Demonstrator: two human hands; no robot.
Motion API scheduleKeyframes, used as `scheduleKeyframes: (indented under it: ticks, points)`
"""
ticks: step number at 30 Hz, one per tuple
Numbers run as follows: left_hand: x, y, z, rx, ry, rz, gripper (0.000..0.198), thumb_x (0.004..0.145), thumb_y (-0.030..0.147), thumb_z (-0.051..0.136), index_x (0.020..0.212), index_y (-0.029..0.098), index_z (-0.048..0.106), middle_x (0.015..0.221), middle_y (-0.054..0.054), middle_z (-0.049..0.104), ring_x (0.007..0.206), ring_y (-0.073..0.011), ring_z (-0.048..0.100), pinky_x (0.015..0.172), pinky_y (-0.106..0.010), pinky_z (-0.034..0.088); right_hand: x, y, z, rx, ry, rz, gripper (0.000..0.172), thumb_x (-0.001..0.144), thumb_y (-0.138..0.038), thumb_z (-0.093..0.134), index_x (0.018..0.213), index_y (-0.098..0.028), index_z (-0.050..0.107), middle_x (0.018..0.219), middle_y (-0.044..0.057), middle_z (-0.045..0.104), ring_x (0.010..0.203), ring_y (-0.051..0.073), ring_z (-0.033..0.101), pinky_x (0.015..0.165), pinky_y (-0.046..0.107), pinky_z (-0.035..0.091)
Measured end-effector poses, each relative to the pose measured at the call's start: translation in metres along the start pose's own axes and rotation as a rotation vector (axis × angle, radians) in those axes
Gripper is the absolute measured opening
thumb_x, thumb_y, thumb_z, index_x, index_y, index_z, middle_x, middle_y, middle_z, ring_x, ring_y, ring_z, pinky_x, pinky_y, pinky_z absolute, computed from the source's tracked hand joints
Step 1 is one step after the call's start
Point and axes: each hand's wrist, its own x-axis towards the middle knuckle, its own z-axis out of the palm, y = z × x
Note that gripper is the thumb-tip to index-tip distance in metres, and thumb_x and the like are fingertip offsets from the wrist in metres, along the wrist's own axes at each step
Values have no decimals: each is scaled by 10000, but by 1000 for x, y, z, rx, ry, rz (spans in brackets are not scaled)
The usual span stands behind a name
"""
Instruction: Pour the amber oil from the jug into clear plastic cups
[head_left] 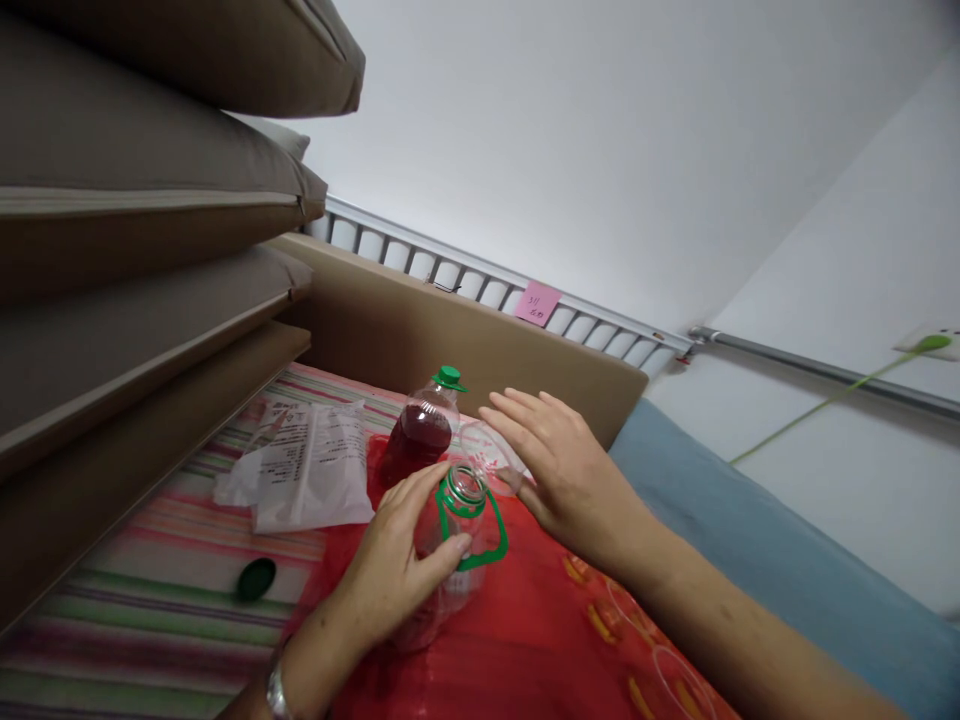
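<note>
My left hand (405, 550) wraps around the upper part of a clear plastic bottle (457, 590), which has a green carrying handle (499, 545). Its mouth is uncapped. Above and to the right, my right hand (562, 465) has its fingers stretched out and its thumb apart. By that thumb is a clear, round plastic piece (484, 445) with reddish marks showing on or through it; whether the thumb touches it I cannot tell. Just behind stands a second bottle (416, 440), with dark red liquid inside and a green cap (449, 377) on top.
A loose green cap (256, 579) lies on the striped cloth (172, 630). White printed plastic packaging (315, 470) is left of the bottles. Red plastic sheeting (517, 630) spreads beneath my hands. Stacked cushions (150, 160) rise at left; a tan board (450, 340) stands behind.
</note>
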Motion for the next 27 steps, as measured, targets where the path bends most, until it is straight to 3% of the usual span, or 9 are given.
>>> scheduleKeyframes:
  ticks: [3, 6, 10, 12, 15, 18, 23, 27]
  points:
    - [0, 0, -1, -11, -3, -4, 560, 858, 378, 590, 1378, 222, 457, 1438, -119, 509, 1341, -283, 436, 1130, -492, 326, 0, 0, 1, 87, -11, 26, 547, 841, -96, 503, 1369, -238, 471, 1400, 113, 549, 1352, 280, 441, 1120, 569, 318]
    - [0, 1, -3, -42, -12, -13, 516, 897, 404, 530, 1384, 249, 460, 1451, -97, 502, 1355, -271, 424, 1140, -475, 317, -7, 19, 24, 332, 54, 298, 538, 816, -254, 641, 1333, -245, 490, 1368, 116, 575, 1302, 277, 502, 1095, 527, 376]
    - [0, 1, -4, -53, -21, -36, 492, 910, 409, 506, 1379, 264, 469, 1464, -86, 489, 1370, -269, 409, 1153, -476, 300, -33, 57, 98, 801, 283, 880, 587, 699, -459, 717, 1184, -183, 535, 1220, 170, 658, 1147, 292, 627, 944, 478, 512]
    - [0, -1, -4, -46, -14, -49, 488, 910, 410, 505, 1378, 275, 470, 1470, -83, 482, 1374, -274, 404, 1155, -488, 297, -47, 67, 141, 901, 345, 1062, 601, 655, -516, 726, 1120, -178, 555, 1170, 171, 678, 1111, 295, 646, 916, 475, 522]
    - [0, -5, -2, -22, -4, -76, 486, 908, 420, 506, 1378, 302, 467, 1469, -61, 488, 1377, -271, 403, 1159, -499, 296, -57, 66, 194, 899, 391, 1138, 575, 689, -544, 676, 1112, -174, 557, 1160, 168, 675, 1131, 293, 633, 922, 471, 517]
    - [-1, -8, -2, 24, 5, -81, 487, 907, 415, 509, 1386, 354, 443, 1469, -20, 494, 1373, -256, 415, 1146, -490, 329, -54, 57, 228, 896, 416, 1168, 547, 736, -506, 642, 1158, -174, 539, 1235, 166, 638, 1191, 283, 593, 968, 452, 494]
    - [0, -7, -2, 110, 36, 14, 483, 909, 373, 508, 1382, 431, 427, 1434, 34, 537, 1325, -238, 484, 1086, -436, 427, -54, 46, 266, 897, 393, 1224, 447, 743, -407, 673, 1117, -191, 555, 1199, 137, 663, 1158, 292, 609, 976, 444, 493]
    - [2, -5, -1, 154, 56, 43, 473, 907, 358, 505, 1367, 449, 445, 1415, 65, 554, 1286, -229, 527, 1054, -396, 460, -70, 35, 285, 953, 384, 1228, 490, 690, -328, 730, 1125, -187, 554, 1138, 108, 702, 1065, 274, 669, 914, 406, 540]
